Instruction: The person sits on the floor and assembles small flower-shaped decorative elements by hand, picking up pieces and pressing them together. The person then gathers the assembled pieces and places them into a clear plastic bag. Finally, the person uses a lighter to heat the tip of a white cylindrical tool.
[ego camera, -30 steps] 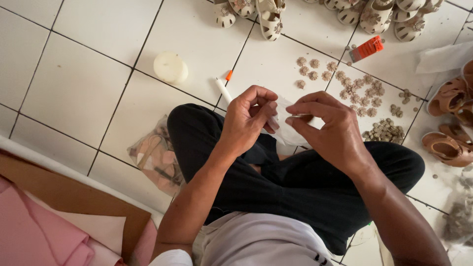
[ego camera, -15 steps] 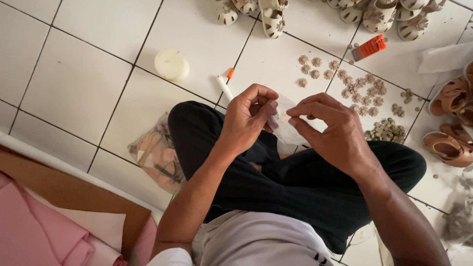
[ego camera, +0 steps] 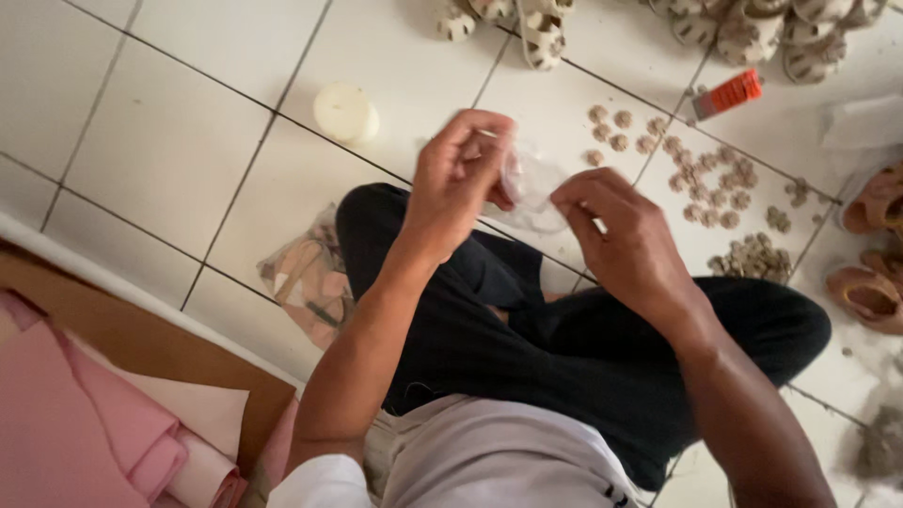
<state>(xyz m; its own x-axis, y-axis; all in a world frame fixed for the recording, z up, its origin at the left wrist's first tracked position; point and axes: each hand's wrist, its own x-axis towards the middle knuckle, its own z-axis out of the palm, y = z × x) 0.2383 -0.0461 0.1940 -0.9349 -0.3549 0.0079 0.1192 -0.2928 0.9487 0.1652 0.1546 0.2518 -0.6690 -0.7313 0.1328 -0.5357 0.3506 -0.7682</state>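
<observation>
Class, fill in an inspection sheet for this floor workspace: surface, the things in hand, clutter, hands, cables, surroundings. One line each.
Surface: white tiled floor with dark grout; the person sits cross-legged on it.
Things in hand: small clear plastic bag, pinched between both hands.
Clutter: round cream disc; small tan round pieces scattered on the tiles; orange-capped tube; clear packet of tan parts.
Hands: left hand and right hand both grip the bag above the knees.
Cables: nothing seen.
Surroundings: patterned sandals at top, brown sandals at right, pink sheets on brown board at lower left.

White tiled floor (ego camera: 179, 160) with dark grout lines, evenly daylit.
</observation>
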